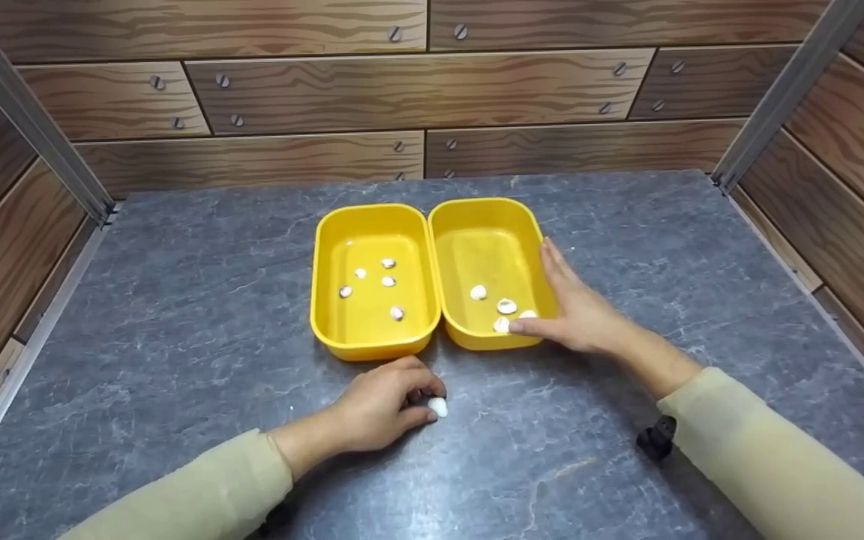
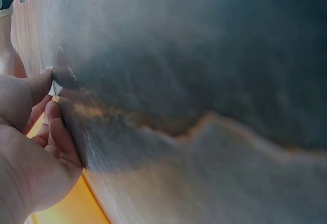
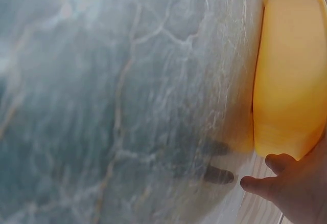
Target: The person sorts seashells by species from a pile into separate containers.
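Hands at work over a grey marbled stone worktop (image 1: 177, 300), boxed in by wood-grain panelled walls (image 1: 304, 90). Two yellow rounded-rectangular plastic tubs stand side by side at mid-worktop, long sides touching.

Left yellow tub (image 1: 327, 300): five small whitish shells (image 1: 388, 281) scattered loose across its floor. Right yellow tub (image 1: 477, 214): four slightly larger pale shells (image 1: 506, 306) clustered toward its near right corner.

Left hand (image 1: 379, 405) lies on the worktop just in front of the left tub, near the gap between the two. Fingers curled, tips pinching one small white shell (image 1: 438, 406) against the stone; this shell sits outside both tubs, near the near edge of the left one. Left wrist view shows the curled fingers (image 2: 51, 132) pressed to the worktop, but is too blurred to show the shell.

Right hand (image 1: 578, 315) rests against the outer right wall of the right tub. Fingers straight and held together along the wall; thumb reaches over the near rim toward the shell cluster. Right wrist view shows the thumb and a fingertip (image 3: 255, 184) beside the yellow wall.

Both arms in beige long sleeves (image 1: 762, 457).
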